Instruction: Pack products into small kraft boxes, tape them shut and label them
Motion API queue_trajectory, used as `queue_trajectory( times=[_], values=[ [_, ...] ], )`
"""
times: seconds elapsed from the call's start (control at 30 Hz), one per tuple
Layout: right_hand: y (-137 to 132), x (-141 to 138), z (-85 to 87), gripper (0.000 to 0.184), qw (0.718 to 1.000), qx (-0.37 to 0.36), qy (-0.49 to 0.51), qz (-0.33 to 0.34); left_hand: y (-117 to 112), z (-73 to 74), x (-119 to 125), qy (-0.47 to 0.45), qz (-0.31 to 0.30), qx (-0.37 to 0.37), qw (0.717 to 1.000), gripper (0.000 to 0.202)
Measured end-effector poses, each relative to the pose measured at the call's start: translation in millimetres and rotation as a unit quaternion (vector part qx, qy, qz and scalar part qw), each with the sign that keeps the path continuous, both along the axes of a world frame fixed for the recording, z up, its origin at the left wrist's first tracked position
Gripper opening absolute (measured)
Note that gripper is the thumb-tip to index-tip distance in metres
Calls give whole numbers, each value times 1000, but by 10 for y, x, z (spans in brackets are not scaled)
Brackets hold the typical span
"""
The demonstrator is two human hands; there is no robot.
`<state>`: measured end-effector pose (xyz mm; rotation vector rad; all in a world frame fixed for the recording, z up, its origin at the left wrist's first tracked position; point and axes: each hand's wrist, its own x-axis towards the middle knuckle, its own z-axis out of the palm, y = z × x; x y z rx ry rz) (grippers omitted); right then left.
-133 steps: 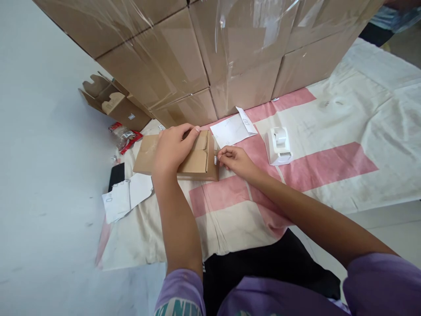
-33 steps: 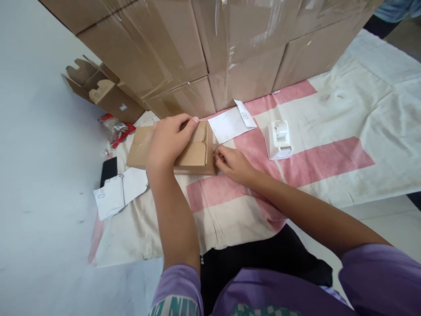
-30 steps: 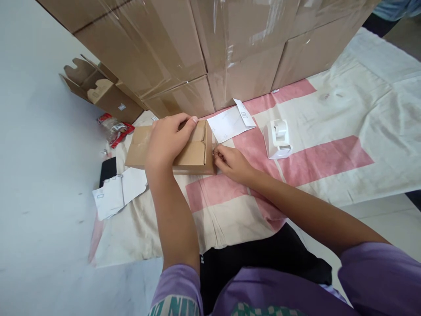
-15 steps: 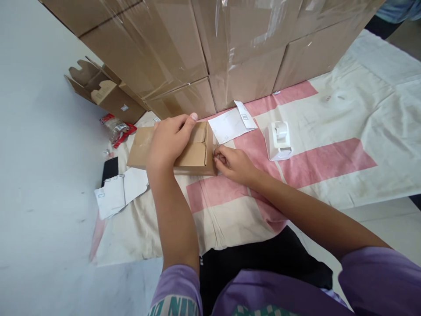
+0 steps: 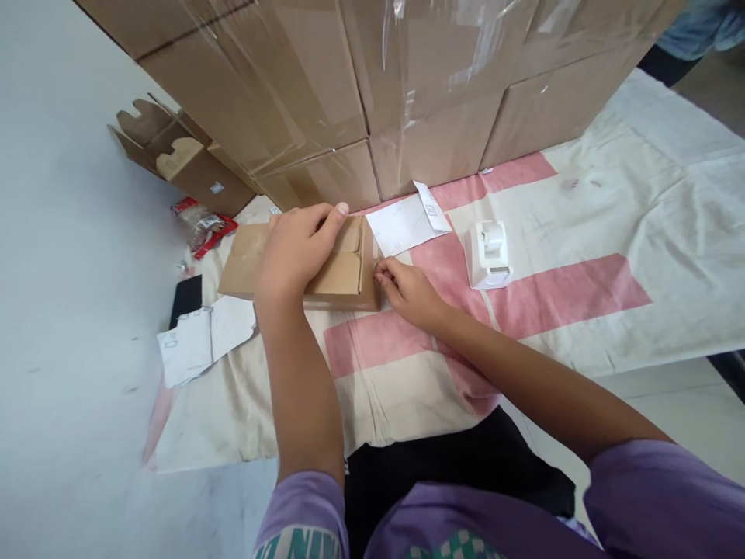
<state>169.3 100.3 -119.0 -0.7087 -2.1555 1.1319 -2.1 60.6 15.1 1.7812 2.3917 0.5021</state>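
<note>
A small closed cardboard box (image 5: 341, 273) lies lengthwise on the cloth-covered table. My left hand (image 5: 298, 247) rests across its top and holds it, thumb stretched towards the far edge and the other fingers mostly hidden over the far side. At the box's right end, my right hand (image 5: 406, 289) is closed in a pinch against the end face. Whatever sits between those fingertips is too small to make out. A white tape dispenser (image 5: 487, 255) stands to the right of my right hand. Just beyond that hand lies a folded white paper (image 5: 407, 223).
Large taped cartons (image 5: 431, 93) form a wall behind the box. To the left are an open carton (image 5: 203, 178), a red-edged plastic packet (image 5: 203, 227), a black flat object (image 5: 186, 299) and white papers (image 5: 203, 338). Part of another person (image 5: 698, 35) shows at top right.
The view has shifted slightly. Both hands keep nearly the same places on the box, with my right fingers still pinched at its right end.
</note>
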Motion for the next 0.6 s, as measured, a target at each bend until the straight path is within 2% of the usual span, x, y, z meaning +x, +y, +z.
queue_trajectory(
  times=[0.13, 0.27, 0.43, 0.6],
  values=[
    [7, -7, -4, 14, 999, -28, 35, 15, -2, -1, 18, 7, 2, 7, 1000, 47],
    [18, 15, -4, 11, 998, -47, 13, 28, 10, 3, 19, 15, -2, -8, 1000, 46],
    [-2, 25, -23, 16, 997, -75, 16, 6, 17, 6, 7, 19, 5, -16, 1000, 46],
    [-18, 31, -35, 13, 997, -62, 45, -5, 4, 10, 13, 16, -2, -15, 1000, 46]
  ],
)
